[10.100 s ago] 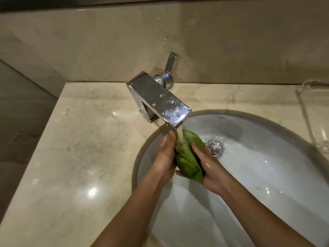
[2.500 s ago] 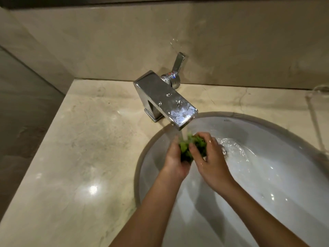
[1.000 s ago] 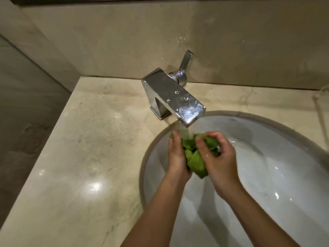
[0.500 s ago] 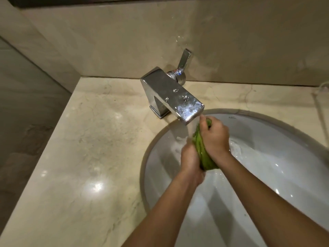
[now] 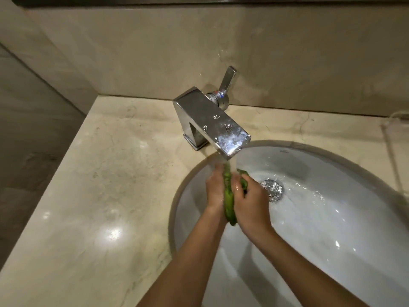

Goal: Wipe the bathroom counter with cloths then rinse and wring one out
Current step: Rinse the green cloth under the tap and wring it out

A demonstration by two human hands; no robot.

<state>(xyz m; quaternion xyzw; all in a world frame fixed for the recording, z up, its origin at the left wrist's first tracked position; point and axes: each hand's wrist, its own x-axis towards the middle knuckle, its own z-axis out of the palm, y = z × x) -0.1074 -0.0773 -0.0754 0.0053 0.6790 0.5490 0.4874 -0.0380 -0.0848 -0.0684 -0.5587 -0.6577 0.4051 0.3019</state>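
A wet green cloth, bunched into a narrow roll, is gripped by both the left hand and the right hand under the faucet, near the basin rim

green cloth, white basin, chrome tap

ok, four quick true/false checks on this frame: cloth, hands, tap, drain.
1. The green cloth is between the left hand and the right hand. True.
2. The cloth lies spread flat. False: it is bunched up, over the sink.
3. The cloth covers the drain. False: the drain shows uncovered, to the right of the hands.
4. Water runs from the faucet. True.
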